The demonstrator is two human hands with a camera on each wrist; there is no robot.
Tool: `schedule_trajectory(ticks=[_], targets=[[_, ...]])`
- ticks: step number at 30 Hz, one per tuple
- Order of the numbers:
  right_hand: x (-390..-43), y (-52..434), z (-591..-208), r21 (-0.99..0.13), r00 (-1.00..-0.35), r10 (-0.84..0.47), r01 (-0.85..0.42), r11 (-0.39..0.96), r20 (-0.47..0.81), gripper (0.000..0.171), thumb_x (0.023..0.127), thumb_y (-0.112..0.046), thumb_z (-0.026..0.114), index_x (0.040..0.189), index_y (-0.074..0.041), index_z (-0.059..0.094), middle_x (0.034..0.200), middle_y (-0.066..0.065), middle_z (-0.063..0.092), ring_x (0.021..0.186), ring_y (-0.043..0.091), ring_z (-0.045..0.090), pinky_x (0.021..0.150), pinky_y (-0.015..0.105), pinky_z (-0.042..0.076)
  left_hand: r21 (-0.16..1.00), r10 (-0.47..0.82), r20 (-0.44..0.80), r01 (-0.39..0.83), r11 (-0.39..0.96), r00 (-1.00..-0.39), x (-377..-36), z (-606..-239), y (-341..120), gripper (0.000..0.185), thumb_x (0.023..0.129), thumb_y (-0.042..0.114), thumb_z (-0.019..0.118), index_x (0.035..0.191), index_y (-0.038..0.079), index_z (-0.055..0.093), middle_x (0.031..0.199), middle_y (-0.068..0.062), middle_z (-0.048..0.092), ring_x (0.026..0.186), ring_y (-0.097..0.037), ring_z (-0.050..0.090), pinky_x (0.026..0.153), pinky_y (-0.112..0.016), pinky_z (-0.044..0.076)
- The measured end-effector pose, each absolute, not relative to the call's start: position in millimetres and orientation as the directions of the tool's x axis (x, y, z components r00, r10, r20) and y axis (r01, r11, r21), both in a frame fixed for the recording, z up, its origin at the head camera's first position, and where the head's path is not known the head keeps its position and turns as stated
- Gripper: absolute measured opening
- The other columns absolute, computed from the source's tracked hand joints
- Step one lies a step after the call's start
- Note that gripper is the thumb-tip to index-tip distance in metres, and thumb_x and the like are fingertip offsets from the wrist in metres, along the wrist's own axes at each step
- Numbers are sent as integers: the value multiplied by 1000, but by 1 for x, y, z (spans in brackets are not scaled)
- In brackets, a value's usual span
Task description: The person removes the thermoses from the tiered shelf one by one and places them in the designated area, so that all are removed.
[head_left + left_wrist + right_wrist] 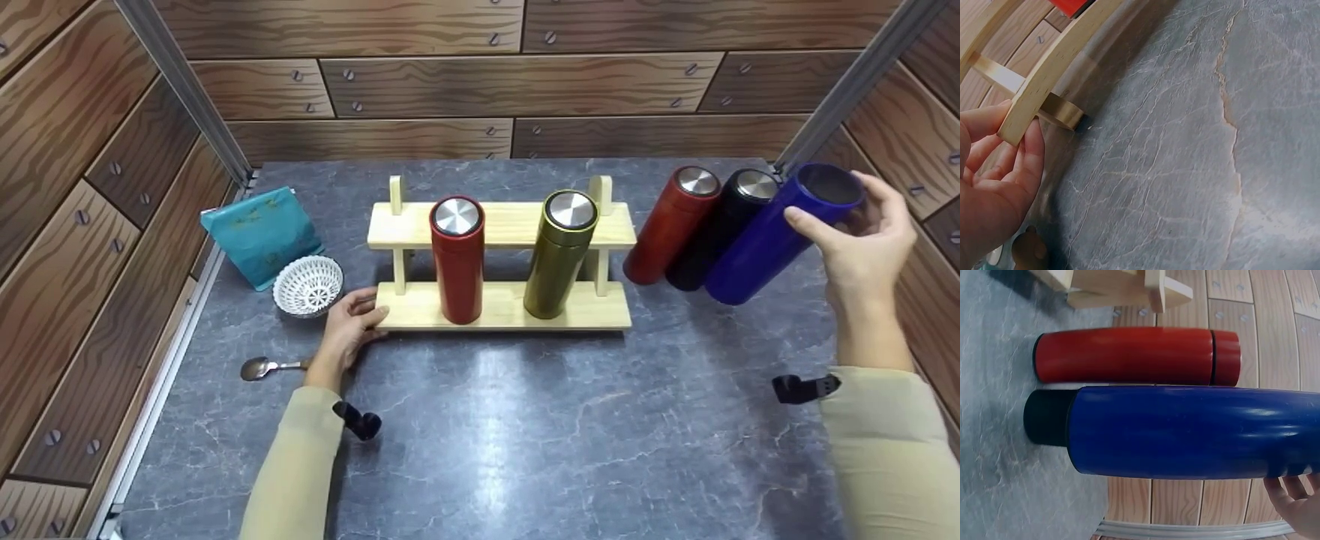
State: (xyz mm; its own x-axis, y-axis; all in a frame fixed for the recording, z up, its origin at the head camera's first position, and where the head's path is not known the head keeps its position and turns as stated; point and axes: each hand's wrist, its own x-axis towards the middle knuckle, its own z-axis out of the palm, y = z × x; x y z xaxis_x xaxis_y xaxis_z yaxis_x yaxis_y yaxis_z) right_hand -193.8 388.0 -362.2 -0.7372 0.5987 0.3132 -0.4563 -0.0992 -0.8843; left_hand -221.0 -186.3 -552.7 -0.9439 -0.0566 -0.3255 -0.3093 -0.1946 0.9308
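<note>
My left hand (347,328) pinches the left end of the lower board of a two-tier wooden rack (397,307), thumb on top and fingers beneath. A red thermos (459,274) and an olive-green thermos (551,274) with silver lids stand on that board. On the right, my right hand (870,244) grips a blue cylinder (772,244) near its dark, hollow-looking top. Beside it stand a black thermos (701,247) and a second red thermos (667,232). The right wrist view shows the blue cylinder (1185,433) hiding most of the black thermos (1044,417).
Left of the rack, a teal pouch (262,232) stands behind a white woven bowl (307,286). A spoon (259,367) lies near my left forearm, its handle end partly hidden. Wood-patterned walls (420,90) enclose the grey marbled table (525,435).
</note>
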Motion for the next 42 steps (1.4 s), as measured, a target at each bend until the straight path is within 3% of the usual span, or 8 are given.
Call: schedule_trajectory(ticks=[11, 17, 42], targets=[[-200, 410, -376, -891, -687, 672, -445, -89, 276, 70, 45, 24, 80, 108, -1, 62, 101, 12, 63, 84, 18, 57, 70, 21, 46, 933, -47, -315, -300, -200, -948, -220, -553, -187, 51, 84, -3, 64, 131, -1, 44, 123, -21, 51, 76, -17, 61, 59, -29, 53], [-207, 418, -385, -921, -671, 705, -384, -65, 230, 73, 45, 21, 82, 111, -5, 61, 102, 8, 62, 86, 15, 55, 70, 19, 45, 941, -39, -271, -256, -223, -962, -218, -551, -188, 49, 81, -3, 67, 126, -2, 48, 116, -19, 55, 77, -19, 62, 58, -30, 54], [-245, 432, -420, -955, -644, 746, -295, -42, 167, 72, 51, 15, 83, 112, -10, 55, 111, 3, 57, 100, 13, 51, 84, 19, 41, 934, -52, -306, -289, -208, -951, -220, -553, -186, 47, 83, -4, 63, 127, 0, 48, 117, -18, 54, 76, -18, 62, 58, -30, 54]])
